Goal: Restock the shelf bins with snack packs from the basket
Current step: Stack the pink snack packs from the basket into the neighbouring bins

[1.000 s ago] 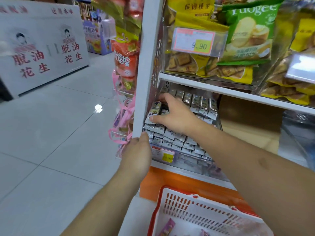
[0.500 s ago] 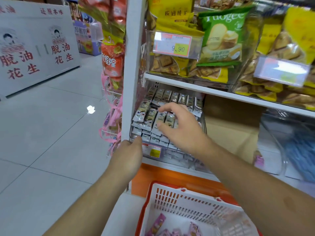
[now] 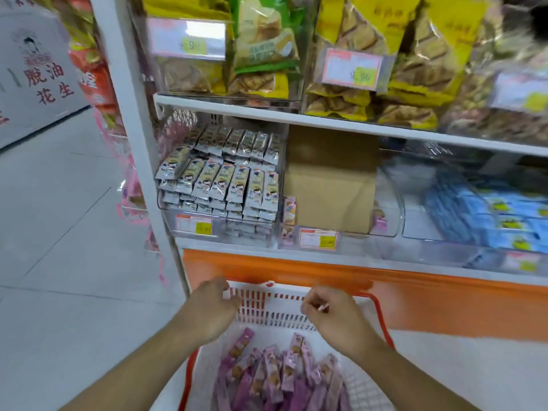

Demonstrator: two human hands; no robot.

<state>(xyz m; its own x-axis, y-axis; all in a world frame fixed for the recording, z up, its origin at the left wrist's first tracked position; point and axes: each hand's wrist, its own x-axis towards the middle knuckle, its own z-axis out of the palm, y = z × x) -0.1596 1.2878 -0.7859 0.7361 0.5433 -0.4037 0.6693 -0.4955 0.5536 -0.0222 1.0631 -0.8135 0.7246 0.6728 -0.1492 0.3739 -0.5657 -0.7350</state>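
A white basket with a red rim (image 3: 275,310) stands on the floor in front of the shelf, with several pink-purple snack packs (image 3: 275,378) lying in it. My left hand (image 3: 212,310) hovers at the basket's far left corner with its fingers loosely curled, holding nothing I can see. Over the far wall, my right hand (image 3: 332,315) is also loosely curled, with no pack in it. Above, the left clear bin (image 3: 189,232) is stacked full of grey-white packs (image 3: 219,185). The middle bin (image 3: 350,241) holds a cardboard box (image 3: 329,185) and a few pink packs (image 3: 289,210).
The white shelf upright (image 3: 142,161) stands left of the bins, with pink hanging goods beside it. A bin of blue packs (image 3: 504,215) sits to the right. Bagged biscuits (image 3: 261,46) fill the upper shelf. An orange base panel (image 3: 444,295) runs behind the basket. Grey tiled floor (image 3: 59,262) lies left.
Both hands left the left bin and shelf upright and dropped down over the basket. The view swung right and down, showing the middle bin and the basket's packs.
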